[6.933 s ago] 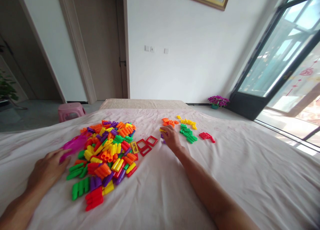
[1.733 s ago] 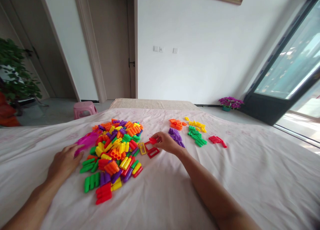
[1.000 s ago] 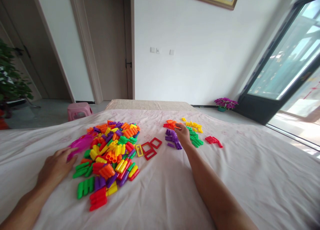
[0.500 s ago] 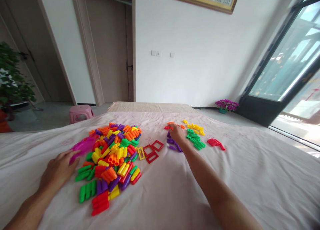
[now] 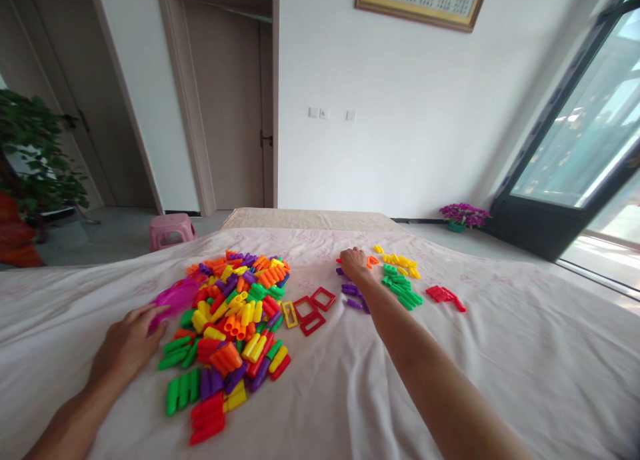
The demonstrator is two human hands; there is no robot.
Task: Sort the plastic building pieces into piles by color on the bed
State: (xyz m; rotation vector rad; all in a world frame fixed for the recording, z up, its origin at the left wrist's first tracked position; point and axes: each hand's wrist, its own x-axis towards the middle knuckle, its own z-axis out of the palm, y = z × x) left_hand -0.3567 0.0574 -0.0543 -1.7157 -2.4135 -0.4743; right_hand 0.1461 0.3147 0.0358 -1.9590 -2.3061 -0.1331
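Note:
My left hand point(image 5: 131, 337) grips the rim of a magenta plastic dish point(image 5: 177, 296), thumb and fingers closed on its near edge. Right against the dish lies a heap of colourful plastic building blocks point(image 5: 240, 313), tube-shaped and joined in rows. My right hand point(image 5: 354, 263) reaches to the far side of the cloth, fingers curled down; what they hold is hidden beneath them. Beside it lie orange blocks point(image 5: 372, 261), with purple blocks point(image 5: 351, 290) nearer me. Green blocks point(image 5: 401, 288), yellow blocks point(image 5: 400, 263) and red blocks point(image 5: 444, 295) form separate groups to the right.
Red square frames point(image 5: 323, 299) and a yellow frame point(image 5: 289, 314) lie between the heap and the colour groups. A pale, wrinkled cloth point(image 5: 320, 393) covers the surface. Beyond it stand a pink stool point(image 5: 173, 231) and a pot of purple flowers point(image 5: 465, 215).
The view has shifted slightly, so everything sits a little further right and lower. My right hand's fingers have curled down over the orange group; my left hand stays at the dish.

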